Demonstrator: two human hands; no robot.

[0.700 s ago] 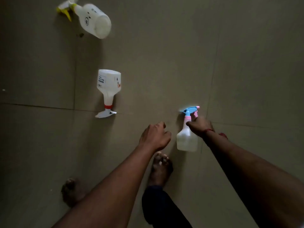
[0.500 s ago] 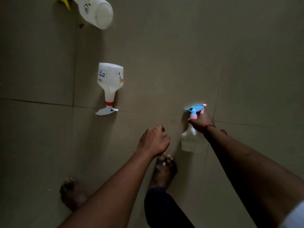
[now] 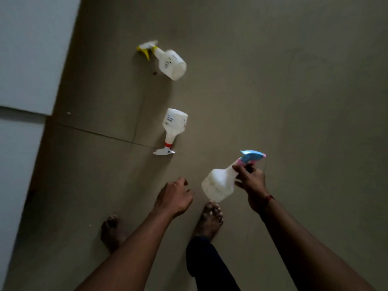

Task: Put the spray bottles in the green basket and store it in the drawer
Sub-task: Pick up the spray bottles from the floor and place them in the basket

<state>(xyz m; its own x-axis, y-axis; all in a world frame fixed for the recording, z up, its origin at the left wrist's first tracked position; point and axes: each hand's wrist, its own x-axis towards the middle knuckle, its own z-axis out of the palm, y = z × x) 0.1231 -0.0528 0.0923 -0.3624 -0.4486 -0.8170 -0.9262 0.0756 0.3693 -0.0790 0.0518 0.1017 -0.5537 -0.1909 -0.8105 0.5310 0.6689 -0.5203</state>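
My right hand (image 3: 251, 181) grips the neck of a white spray bottle with a blue and pink trigger head (image 3: 220, 183) and holds it tilted above the floor. My left hand (image 3: 174, 196) hovers beside it, fingers loosely curled, with nothing in it. A white bottle with a red collar and white nozzle (image 3: 173, 127) lies on the floor ahead. Farther off lies a white bottle with a yellow trigger (image 3: 168, 59). No green basket or drawer is in view.
My bare feet (image 3: 207, 219) stand on brown floor tiles (image 3: 273, 91) just below my hands. A pale wall or cabinet face (image 3: 27, 59) runs along the left edge.
My right hand has lifted the blue-headed bottle off the floor and tilted it sideways. The view has shifted, so the wall at the left and the whole yellow-trigger bottle show.
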